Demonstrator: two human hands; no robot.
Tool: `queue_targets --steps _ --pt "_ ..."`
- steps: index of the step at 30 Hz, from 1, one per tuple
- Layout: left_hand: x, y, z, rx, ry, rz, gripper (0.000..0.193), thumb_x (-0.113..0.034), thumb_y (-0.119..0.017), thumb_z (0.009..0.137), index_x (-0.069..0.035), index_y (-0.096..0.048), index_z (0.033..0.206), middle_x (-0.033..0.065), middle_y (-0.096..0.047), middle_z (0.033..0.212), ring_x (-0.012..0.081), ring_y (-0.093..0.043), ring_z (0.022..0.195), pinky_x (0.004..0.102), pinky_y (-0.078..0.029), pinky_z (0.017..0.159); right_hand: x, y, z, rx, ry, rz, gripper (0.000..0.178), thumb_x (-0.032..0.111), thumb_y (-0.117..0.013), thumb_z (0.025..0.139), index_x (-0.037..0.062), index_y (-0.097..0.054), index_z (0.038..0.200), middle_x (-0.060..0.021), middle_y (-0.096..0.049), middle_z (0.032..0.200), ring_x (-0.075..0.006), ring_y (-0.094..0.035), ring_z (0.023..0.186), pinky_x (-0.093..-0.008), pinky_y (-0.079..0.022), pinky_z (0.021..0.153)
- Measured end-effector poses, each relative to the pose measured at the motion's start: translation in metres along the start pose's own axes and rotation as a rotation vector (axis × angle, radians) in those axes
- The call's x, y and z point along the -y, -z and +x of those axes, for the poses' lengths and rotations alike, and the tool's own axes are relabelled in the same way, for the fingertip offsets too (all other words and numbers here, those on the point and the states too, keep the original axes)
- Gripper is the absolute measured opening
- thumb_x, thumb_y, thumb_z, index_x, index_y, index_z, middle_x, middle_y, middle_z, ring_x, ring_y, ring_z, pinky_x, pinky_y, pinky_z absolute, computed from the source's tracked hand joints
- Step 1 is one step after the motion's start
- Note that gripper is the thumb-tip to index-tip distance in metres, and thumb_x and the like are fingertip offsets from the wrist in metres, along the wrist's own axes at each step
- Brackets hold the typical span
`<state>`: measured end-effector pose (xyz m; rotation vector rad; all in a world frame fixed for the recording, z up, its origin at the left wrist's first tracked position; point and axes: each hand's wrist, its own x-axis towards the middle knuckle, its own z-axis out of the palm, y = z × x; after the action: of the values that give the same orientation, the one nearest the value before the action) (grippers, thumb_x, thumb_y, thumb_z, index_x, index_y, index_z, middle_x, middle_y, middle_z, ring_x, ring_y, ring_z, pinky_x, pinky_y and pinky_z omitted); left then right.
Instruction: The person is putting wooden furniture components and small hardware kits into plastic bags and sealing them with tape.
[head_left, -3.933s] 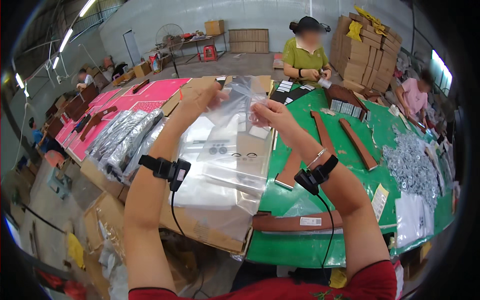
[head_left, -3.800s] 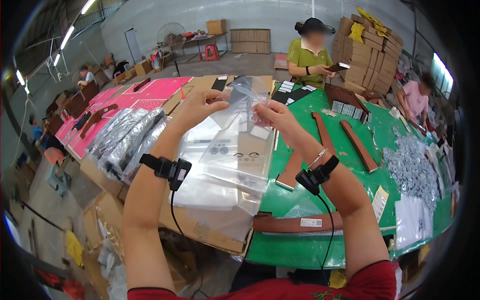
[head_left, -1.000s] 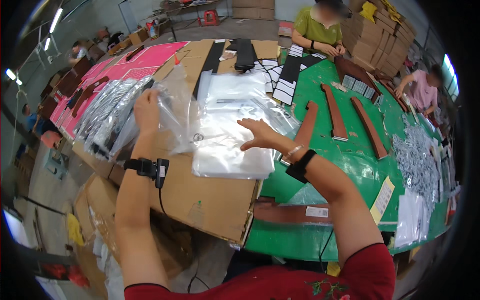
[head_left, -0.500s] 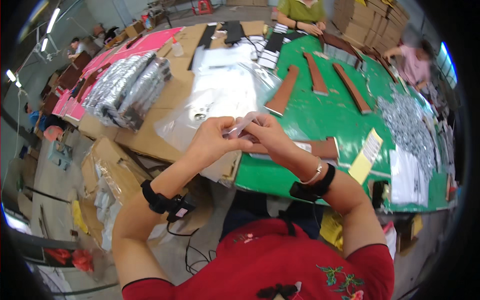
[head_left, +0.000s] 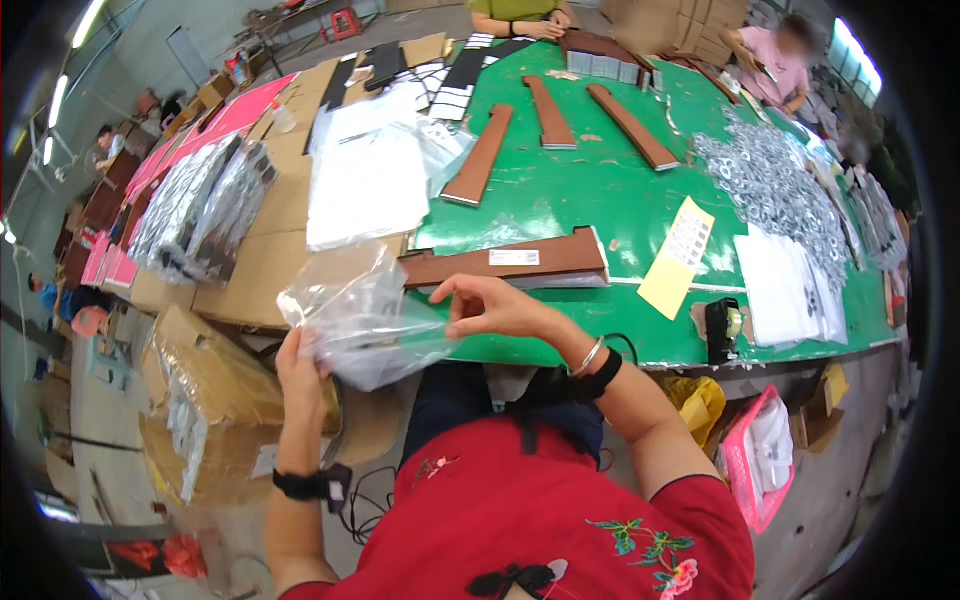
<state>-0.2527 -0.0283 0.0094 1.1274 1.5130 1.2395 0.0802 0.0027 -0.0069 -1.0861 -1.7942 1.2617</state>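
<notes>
At table edge: left hand (head_left: pixel 300 368) grips clear bag (head_left: pixel 365 318) (crumpled); right hand (head_left: pixel 490 308) loosely curled, empty

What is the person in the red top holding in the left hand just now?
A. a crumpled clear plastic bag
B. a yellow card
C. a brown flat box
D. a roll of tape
A: the left hand grips a crumpled clear plastic bag at the table edge, while the brown flat box lies on the green table beyond the right hand.

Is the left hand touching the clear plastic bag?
Touching. The head view shows the left hand gripping the clear plastic bag's lower left edge.
</notes>
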Motion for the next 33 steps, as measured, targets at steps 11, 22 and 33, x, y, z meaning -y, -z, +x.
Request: queue_targets --steps 11,22,33 --pt "-0.025 -0.111 -0.058 0.712 -0.742 1.042 0.058 -0.004 -0.057 0.078 -0.017 -0.056 0.135 0.009 -0.062 0.087 0.0283 -0.059 0.084 0.0386 -0.046 0.071 -0.089 0.105 0.073 -0.366 -0.376 -0.792 0.035 0.031 -0.079 0.072 0.0069 -0.072 0.096 -0.0097 -0.072 0.09 -0.0266 -0.069 0.083 -0.0398 -0.054 0.074" --pt "0.0 -0.225 -0.001 0.371 -1.084 1.118 0.051 -0.013 -0.061 0.082 -0.007 -0.055 0.132 0.0114 -0.053 0.131 0.0263 -0.05 0.117 0.0379 -0.041 0.087 -0.056 0.107 0.038 -0.332 -0.072 -0.369 0.013 0.013 -0.072 0.079 0.0019 -0.065 0.083 -0.0083 -0.067 0.075 -0.0221 -0.064 0.069 -0.0338 -0.05 0.064" --pt "0.063 -0.258 0.01 0.733 0.534 -0.414 0.043 -0.036 -0.046 0.103 0.004 -0.06 0.103 0.0151 -0.068 0.088 0.0279 -0.07 0.085 0.0397 -0.057 0.072 -0.038 0.101 0.002 -0.058 0.314 -0.704 0.012 0.011 -0.069 0.078 0.0052 -0.059 0.079 -0.0086 -0.056 0.084 -0.0297 -0.055 0.084 -0.04 -0.047 0.074"
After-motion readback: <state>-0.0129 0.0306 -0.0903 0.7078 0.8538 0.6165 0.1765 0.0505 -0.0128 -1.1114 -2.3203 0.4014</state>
